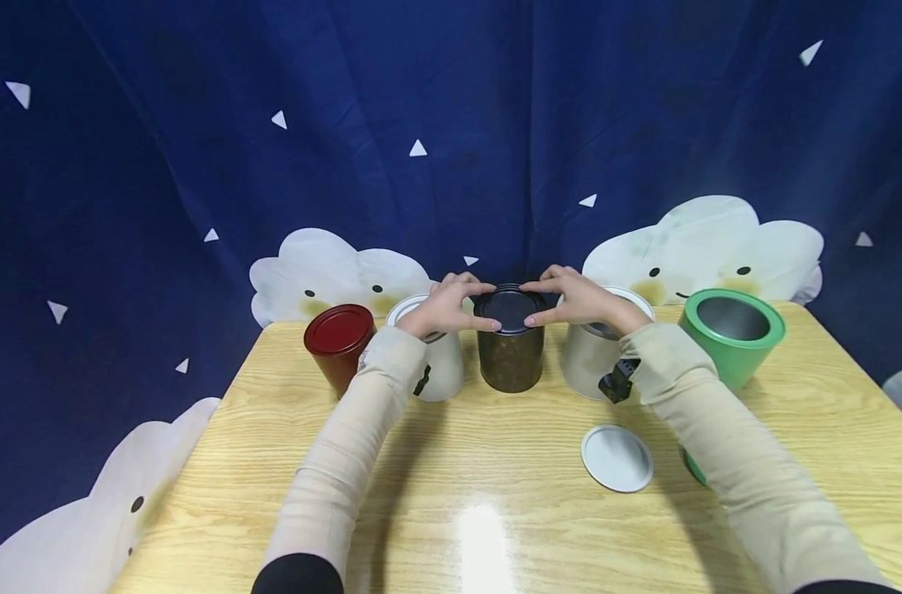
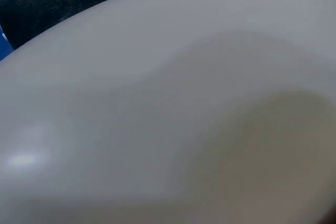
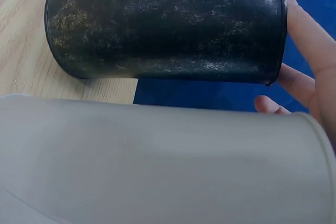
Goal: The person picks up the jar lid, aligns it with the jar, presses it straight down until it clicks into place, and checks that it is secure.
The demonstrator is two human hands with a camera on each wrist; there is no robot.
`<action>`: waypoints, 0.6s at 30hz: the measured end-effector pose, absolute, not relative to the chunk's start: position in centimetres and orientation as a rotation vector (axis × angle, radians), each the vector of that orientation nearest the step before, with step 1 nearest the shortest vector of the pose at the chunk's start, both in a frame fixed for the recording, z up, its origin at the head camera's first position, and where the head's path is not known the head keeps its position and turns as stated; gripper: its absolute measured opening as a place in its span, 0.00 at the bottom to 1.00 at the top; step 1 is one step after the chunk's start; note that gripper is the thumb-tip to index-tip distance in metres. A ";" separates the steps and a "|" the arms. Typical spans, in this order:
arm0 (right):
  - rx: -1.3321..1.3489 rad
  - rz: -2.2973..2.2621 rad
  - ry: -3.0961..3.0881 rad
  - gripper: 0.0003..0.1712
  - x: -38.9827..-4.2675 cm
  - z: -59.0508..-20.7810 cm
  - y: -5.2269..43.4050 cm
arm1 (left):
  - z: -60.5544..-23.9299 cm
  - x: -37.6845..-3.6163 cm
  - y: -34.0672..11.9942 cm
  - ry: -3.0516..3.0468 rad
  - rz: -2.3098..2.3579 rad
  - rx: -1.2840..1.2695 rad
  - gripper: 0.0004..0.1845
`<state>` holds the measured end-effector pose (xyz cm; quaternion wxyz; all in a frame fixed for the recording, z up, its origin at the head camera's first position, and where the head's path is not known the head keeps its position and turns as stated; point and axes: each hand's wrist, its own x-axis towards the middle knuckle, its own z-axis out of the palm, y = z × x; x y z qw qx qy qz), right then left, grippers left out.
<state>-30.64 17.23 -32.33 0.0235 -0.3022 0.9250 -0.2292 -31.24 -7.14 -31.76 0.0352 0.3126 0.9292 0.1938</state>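
The table (image 1: 495, 495) is viewed from above and in front by the head camera. The dark tin (image 3: 168, 24) is seen very closely from the right wrist and is shared with the head view (image 1: 512, 351); the left wrist view is filled by a pale blurred surface.

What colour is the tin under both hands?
The tin is black with gold speckling, clearest in the right wrist view.

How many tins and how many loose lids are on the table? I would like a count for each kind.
Tins: 5 (red, white, dark, silver, green)
Loose lids: 2 (white, green, mostly hidden)
Total: 7
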 end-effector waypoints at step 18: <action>-0.913 -0.694 2.912 0.35 -30.1 -31.9 16.8 | -31.9 -31.2 -7.1 2.847 0.620 0.921 0.35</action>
